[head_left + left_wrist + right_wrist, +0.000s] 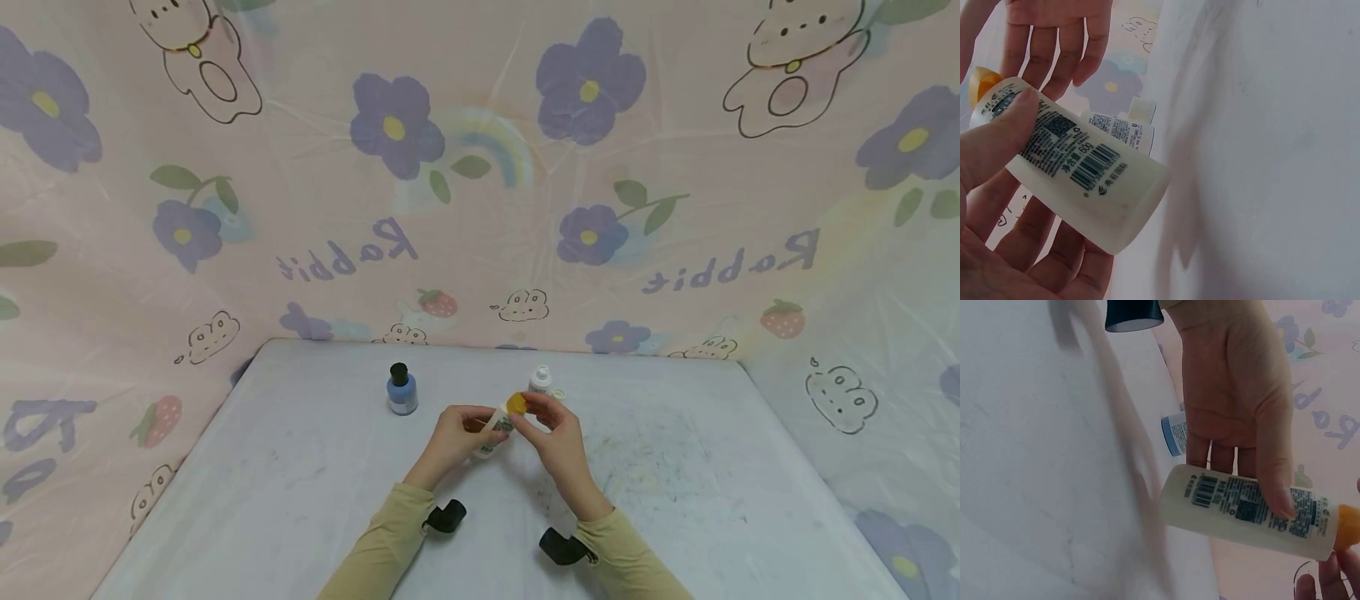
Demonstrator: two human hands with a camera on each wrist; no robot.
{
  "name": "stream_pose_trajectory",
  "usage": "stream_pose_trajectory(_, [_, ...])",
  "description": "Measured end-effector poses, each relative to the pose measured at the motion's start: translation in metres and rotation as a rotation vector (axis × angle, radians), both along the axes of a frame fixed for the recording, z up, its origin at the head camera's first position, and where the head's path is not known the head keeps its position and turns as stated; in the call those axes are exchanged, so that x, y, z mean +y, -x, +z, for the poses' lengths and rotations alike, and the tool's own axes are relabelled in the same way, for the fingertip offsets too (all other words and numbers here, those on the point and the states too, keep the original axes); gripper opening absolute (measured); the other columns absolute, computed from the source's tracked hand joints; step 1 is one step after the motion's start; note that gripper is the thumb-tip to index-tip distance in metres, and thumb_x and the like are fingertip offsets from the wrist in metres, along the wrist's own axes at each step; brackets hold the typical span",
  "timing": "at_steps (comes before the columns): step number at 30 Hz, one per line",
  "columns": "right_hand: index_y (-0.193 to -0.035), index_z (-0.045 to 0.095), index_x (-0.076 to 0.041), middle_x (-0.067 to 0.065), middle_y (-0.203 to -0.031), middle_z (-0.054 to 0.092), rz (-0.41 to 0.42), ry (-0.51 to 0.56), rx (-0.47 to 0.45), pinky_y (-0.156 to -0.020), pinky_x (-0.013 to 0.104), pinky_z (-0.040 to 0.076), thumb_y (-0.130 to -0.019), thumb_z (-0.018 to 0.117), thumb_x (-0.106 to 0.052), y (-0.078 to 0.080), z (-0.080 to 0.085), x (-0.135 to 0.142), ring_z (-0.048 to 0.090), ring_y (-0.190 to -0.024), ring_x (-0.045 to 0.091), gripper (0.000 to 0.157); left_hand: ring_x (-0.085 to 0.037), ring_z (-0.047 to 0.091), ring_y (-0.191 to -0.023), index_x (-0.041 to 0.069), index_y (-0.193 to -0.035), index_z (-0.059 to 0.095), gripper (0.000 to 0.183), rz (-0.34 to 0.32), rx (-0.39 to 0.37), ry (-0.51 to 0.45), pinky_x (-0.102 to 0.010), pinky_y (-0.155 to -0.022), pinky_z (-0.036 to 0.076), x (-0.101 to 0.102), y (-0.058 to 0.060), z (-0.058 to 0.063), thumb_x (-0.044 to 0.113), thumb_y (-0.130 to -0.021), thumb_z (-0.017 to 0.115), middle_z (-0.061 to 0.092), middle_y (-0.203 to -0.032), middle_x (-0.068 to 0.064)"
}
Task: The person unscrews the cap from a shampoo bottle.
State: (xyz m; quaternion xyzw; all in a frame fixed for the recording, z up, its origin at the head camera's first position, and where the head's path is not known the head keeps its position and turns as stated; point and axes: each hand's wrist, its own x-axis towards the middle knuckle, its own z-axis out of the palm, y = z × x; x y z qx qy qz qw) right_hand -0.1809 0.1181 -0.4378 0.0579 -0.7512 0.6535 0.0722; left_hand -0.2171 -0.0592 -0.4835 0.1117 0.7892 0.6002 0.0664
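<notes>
My left hand (452, 435) grips a white bottle (1104, 178) with dark printing and a barcode, thumb across the label. The bottle is tilted, its base toward me and its orange-yellow cap (516, 403) up toward the right. Thumb and fingers of my right hand (558, 429) pinch that cap. In the right wrist view, the right fingertips (1329, 578) show only partly, beside the cap (1349, 526). Whether the cap is loose on the bottle cannot be seen.
A blue bottle with a black cap (402, 396) stands at the back left of the white table (300, 483). Behind the right hand stands a second white bottle (541, 378), with a small pale ring-shaped piece (557, 393) beside it. A patterned sheet (480, 217) hangs behind the table.
</notes>
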Motion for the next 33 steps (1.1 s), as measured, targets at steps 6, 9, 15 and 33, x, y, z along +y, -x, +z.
stream_pose_trajectory(6, [-0.117, 0.063, 0.002, 0.015, -0.115, 0.064, -0.018, -0.016, 0.001, -0.100, 0.051, 0.036, -0.084, 0.075, -0.010, 0.0013, 0.0024, -0.0021, 0.056, -0.109, 0.029, 0.037, -0.015, 0.064, -0.085, 0.015, -0.108, 0.074, 0.036, -0.014, 0.003, -0.005, -0.031, -0.073, 0.053, 0.0021, -0.0010, -0.0005, 0.026, -0.075, 0.083, 0.070, -0.099, 0.003])
stream_pose_trajectory(9, [-0.115, 0.064, 0.002, 0.015, -0.113, 0.065, -0.018, -0.013, 0.001, -0.100, 0.050, 0.036, -0.084, 0.075, -0.010, 0.0020, 0.0027, -0.0024, 0.056, -0.108, 0.029, 0.035, -0.014, 0.064, -0.085, 0.014, -0.108, 0.073, 0.036, -0.013, 0.004, 0.002, -0.031, -0.073, 0.053, 0.0030, -0.0023, 0.0002, 0.026, -0.075, 0.083, 0.070, -0.099, 0.003])
stream_pose_trajectory(15, [-0.114, 0.064, 0.004, 0.016, -0.113, 0.064, 0.003, 0.010, 0.015, -0.100, 0.053, 0.035, -0.085, 0.073, -0.007, 0.0029, 0.0008, -0.0013, 0.056, -0.108, 0.031, 0.032, -0.014, 0.064, -0.085, 0.014, -0.108, 0.074, 0.035, -0.018, 0.020, 0.015, -0.031, -0.073, 0.052, 0.0038, -0.0036, 0.0002, 0.026, -0.076, 0.083, 0.070, -0.099, 0.003])
stream_pose_trajectory(33, [-0.117, 0.062, 0.000, 0.013, -0.122, 0.060, 0.114, 0.003, -0.007, -0.102, 0.051, 0.034, -0.089, 0.062, 0.003, 0.0025, 0.0035, 0.0006, 0.051, -0.116, 0.030, 0.027, -0.014, 0.063, -0.086, 0.015, -0.110, 0.073, 0.037, -0.025, 0.011, 0.017, -0.032, -0.073, 0.053, 0.0041, -0.0029, -0.0010, 0.026, -0.076, 0.082, 0.069, -0.102, 0.003])
